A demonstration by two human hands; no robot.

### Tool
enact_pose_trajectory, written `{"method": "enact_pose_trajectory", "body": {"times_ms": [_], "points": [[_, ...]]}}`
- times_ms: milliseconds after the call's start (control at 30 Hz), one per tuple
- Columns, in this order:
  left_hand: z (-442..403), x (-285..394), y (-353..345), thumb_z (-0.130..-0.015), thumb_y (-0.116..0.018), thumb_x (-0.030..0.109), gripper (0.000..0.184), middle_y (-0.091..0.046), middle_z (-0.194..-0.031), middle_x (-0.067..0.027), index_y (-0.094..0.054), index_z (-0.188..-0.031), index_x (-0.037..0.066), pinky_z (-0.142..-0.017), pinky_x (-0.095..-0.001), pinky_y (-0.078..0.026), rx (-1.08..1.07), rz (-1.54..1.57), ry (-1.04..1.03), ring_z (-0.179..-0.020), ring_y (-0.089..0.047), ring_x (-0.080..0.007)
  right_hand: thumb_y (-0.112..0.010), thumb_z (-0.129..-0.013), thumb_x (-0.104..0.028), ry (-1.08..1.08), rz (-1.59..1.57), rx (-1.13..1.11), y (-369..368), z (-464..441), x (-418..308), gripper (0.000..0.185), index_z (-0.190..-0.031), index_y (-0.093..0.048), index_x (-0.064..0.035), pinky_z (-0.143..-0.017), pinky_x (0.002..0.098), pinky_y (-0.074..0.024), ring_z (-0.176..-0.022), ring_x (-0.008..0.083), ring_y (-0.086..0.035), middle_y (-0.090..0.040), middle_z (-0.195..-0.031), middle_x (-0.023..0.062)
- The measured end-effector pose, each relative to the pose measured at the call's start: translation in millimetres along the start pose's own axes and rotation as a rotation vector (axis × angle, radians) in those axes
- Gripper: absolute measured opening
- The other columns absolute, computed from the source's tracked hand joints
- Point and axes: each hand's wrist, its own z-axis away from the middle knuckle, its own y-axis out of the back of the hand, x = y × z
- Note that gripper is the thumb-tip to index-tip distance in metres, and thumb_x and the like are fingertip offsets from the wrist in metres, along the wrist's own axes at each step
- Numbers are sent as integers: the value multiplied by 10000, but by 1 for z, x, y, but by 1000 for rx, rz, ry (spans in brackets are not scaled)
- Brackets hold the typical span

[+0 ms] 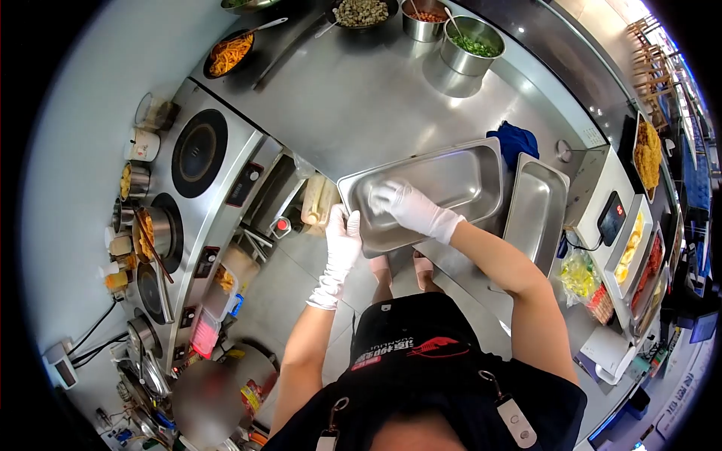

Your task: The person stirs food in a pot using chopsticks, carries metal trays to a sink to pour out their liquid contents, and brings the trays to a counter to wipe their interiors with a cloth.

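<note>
A deep rectangular steel pan [470, 177] rests tilted at the edge of the steel counter, in front of my body. At its left end, my left hand [342, 237], in a white glove, grips the rim with the fingers closed. Inside the pan, toward the left, is my right hand [414, 210], also gloved in white. Its fingers are curled against the pan's inner surface; whatever they may hold blends with the glove and cannot be made out. Just right of the pan lie a second, narrower steel pan [535, 214] and a bunched blue cloth [514, 143].
Steel pots of chopped greens [472, 46] and a black bowl of orange shreds [229, 54] stand along the far counter. Round cooktops [199, 150] line the left. At right are a scale [613, 218] and food trays. A person's blurred head [209, 402] is lower left.
</note>
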Motion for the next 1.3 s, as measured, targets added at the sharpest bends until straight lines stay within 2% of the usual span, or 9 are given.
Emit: {"method": "enact_pose_trajectory", "body": {"times_ms": [133,233,367,533,633,967,1100,1200,1300], "points": [[3,-1,2,-891,-563,78,124,-457,-653,-53,-460,-846,26,-578,-287,-405,13,-50,-5,-600,-412,-147,-567,-725,-82,52,-199,-157,-14,33,-1,222,-936,-635,-99,-831,342,-466,-940,235,-560,-586,-975,77],[1,-1,-2,-887,-572,83,134,-445,-643,-59,-457,-843,31,-563,-290,-403,59,-25,-46,-581,-408,-156,-570,-741,-55,-253,-239,-272,10,29,-13,232,-961,-642,-69,-819,337,-478,-898,249,-587,-606,-941,97],[-1,1,-2,-903,-558,82,123,-443,-670,-18,-460,-847,32,-573,-253,-391,47,-42,-59,-608,-396,-112,-559,-797,-41,-652,-936,176,15,6,-39,225,-1005,-636,-2,-841,331,-480,-907,309,-598,-627,-1015,146],[-9,4,0,-904,-562,91,129,-430,-675,3,-464,-849,28,-553,-222,-365,22,184,112,-601,-359,-79,-570,-771,-109,-280,-325,-23,2,24,-71,385,-1154,-566,-78,-1002,368,-378,-1170,284,-484,-511,-1275,124],[-7,3,2,-881,-584,91,164,-426,-611,-80,-444,-819,31,-534,-312,-386,85,-98,-130,-540,-397,-189,-550,-771,-124,-261,-181,-50,12,59,-42,383,-1152,-576,-89,-1022,380,-364,-1178,264,-483,-517,-1287,82],[-11,16,-2,-895,-567,95,138,-428,-637,-67,-457,-837,36,-547,-290,-387,77,-18,-163,-557,-411,-176,-515,-790,23,-743,-188,-37,62,116,41,274,-1023,-645,-43,-805,369,-465,-908,327,-592,-628,-970,160],[-7,7,-1,-938,-506,72,118,-478,-739,29,-465,-830,49,-639,-198,-381,10,114,23,-676,-401,-54,-520,-754,3,-883,-163,596,66,82,50,183,-879,-648,-38,-751,388,-473,-841,325,-580,-611,-879,160],[-1,0,-6,-924,-521,59,100,-454,-729,2,-453,-855,34,-649,-218,-376,0,190,99,-683,-383,-79,-521,-760,-17,-801,143,217,41,82,68,162,-862,-643,-46,-753,401,-479,-853,335,-577,-604,-895,161],[3,0,-8,-927,-513,58,78,-483,-756,1,-466,-873,28,-649,-210,-383,3,242,186,-689,-404,-66,-539,-749,-30,-931,-93,356,13,66,54,141,-844,-638,-64,-759,409,-481,-875,338,-574,-607,-879,137]]}}
